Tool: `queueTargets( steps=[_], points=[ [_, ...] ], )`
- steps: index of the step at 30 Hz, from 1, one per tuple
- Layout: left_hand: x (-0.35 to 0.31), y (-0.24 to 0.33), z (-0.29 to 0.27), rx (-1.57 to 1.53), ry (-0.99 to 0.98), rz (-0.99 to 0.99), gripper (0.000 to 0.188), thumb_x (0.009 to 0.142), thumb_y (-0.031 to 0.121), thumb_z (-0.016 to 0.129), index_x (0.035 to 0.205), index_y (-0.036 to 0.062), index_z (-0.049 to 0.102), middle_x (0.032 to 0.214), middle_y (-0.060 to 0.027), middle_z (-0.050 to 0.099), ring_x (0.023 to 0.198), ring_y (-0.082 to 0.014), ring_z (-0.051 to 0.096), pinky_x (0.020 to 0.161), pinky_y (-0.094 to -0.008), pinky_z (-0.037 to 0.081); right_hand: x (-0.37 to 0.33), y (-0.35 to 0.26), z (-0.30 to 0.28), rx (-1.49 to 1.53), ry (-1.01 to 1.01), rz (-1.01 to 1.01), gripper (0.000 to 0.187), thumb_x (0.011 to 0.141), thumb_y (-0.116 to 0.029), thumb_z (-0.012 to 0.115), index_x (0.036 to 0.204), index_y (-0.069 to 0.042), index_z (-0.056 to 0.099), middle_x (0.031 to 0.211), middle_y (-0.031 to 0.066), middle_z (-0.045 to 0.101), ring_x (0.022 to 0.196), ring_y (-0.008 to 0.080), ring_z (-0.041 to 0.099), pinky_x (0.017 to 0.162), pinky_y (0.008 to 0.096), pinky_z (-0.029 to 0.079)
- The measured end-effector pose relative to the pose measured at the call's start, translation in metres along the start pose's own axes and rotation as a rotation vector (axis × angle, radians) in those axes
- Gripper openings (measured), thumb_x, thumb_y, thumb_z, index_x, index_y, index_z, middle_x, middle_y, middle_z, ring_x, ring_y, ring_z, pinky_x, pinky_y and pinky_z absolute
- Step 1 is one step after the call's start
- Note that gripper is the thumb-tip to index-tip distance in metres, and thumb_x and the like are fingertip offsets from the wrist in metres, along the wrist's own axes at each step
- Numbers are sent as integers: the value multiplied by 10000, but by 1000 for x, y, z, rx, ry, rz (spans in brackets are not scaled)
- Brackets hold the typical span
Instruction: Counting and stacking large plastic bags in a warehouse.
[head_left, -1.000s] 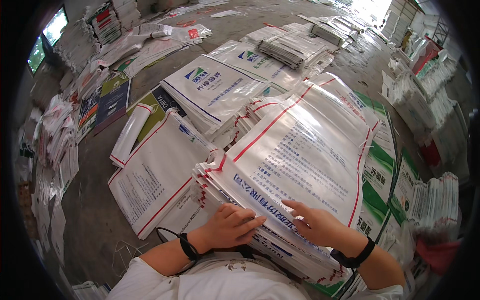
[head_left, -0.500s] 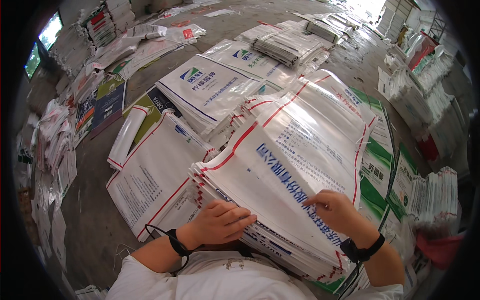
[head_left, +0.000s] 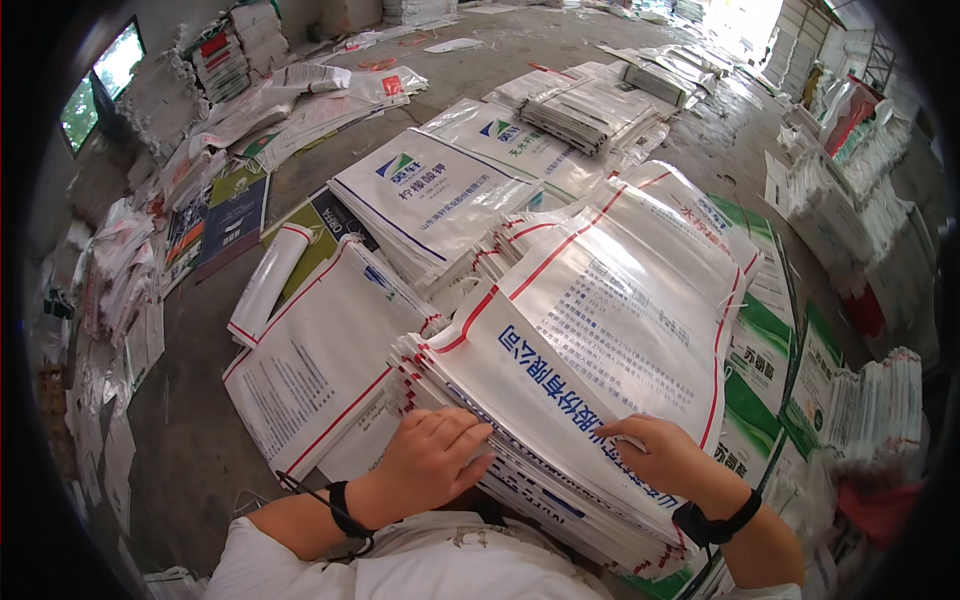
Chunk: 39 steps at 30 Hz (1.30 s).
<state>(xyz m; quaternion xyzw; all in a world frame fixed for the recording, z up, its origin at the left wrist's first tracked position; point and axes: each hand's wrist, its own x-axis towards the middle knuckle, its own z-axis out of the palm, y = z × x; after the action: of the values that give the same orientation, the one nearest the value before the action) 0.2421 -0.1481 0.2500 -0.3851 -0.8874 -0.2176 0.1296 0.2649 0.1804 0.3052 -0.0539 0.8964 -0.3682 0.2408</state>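
A thick stack of white woven sacks [head_left: 640,310] with red borders lies directly before me. The top sack's near end is folded over as a flap [head_left: 540,375] with large blue lettering. My right hand [head_left: 665,455] rests on this flap, index finger stretched out and thumb a little apart, gripping nothing visible. At the stack's near left edge is my left hand [head_left: 435,460], its fingers loosely bent and thumb apart, with nothing seen in it. Layered sack edges [head_left: 540,490] show between my hands.
More white sacks [head_left: 310,360] lie to the left beside a rolled sack [head_left: 270,283]. Flat blue-printed sacks [head_left: 430,195] and a bundled pile [head_left: 590,110] are farther off. Green-and-white sacks [head_left: 755,350] lie at right, near tall stacks [head_left: 830,210].
The raised flap now lies flatter on the stack. My right hand has moved slightly down along it, its pinch loosened. My left hand has shifted slightly left, its thumb now apart.
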Motion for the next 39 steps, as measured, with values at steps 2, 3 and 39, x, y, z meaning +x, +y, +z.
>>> queueTargets(
  steps=[2,3,39],
  points=[
    [6,6,-6,1,-26,-47,348,898,301,734,1159,81,669,1118,-78,650,1057,-249,624,969,-406,433,0,-1,-3,31,11,8,309,989,-117,545,1245,-105,717,1145,157,681,1008,317,659,884,374,527],
    [11,9,-9,-19,-54,-90,368,907,320,730,1169,68,671,1145,-97,656,1060,-260,625,952,-416,439,-1,-3,-5,50,1,44,318,984,-105,540,1247,-104,717,1150,162,683,1000,311,660,878,371,527],
    [71,18,38,-1849,-145,-1167,458,1031,265,638,1388,6,514,1308,-137,630,1197,-273,639,992,-439,580,-28,-2,3,-74,-84,-87,452,923,-63,552,1353,-174,635,1180,163,676,1076,373,664,932,451,529]
  ],
)
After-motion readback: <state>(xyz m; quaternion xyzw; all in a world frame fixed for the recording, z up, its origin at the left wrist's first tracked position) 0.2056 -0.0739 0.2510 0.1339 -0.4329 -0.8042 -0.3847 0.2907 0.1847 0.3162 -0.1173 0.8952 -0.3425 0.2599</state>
